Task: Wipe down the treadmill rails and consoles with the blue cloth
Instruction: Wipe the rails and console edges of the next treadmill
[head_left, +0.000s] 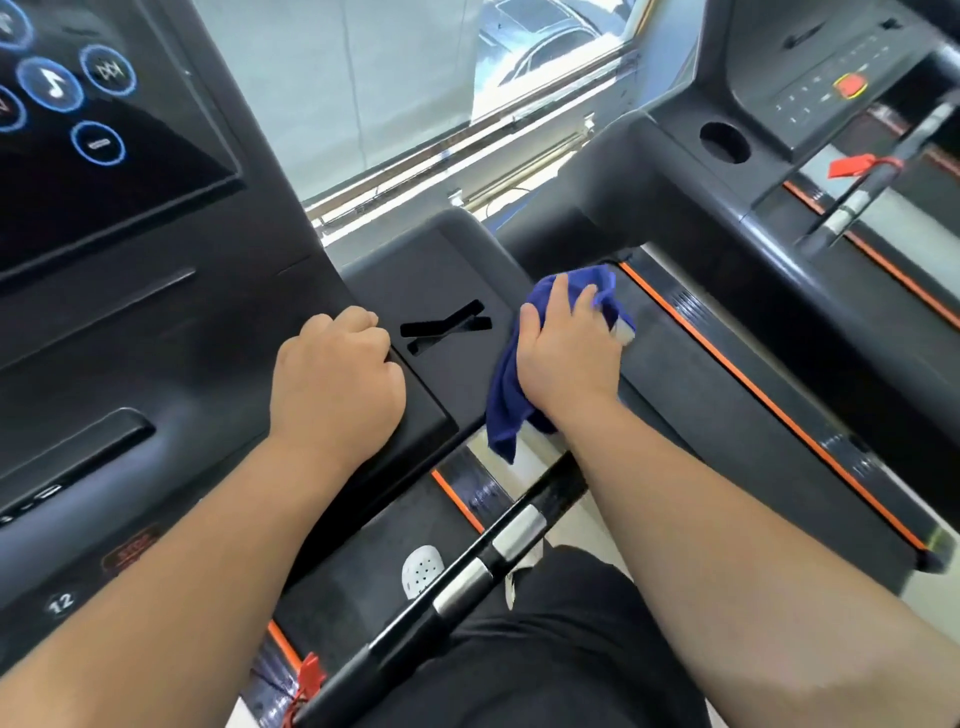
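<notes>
The blue cloth is bunched under my right hand, which presses it against the right edge of the black console shelf of the treadmill in front of me. One end of the cloth hangs down below the hand. My left hand is closed in a fist and rests on the console's raised ledge, left of a cross-shaped slot. The touchscreen with round blue icons is at the upper left. A black handrail with silver bands runs diagonally below my arms.
A second treadmill stands to the right, with its console, a cup holder, a red stop button and orange-trimmed side rail. A window ledge runs behind. A red safety clip hangs at the bottom, and a white shoe shows on the belt.
</notes>
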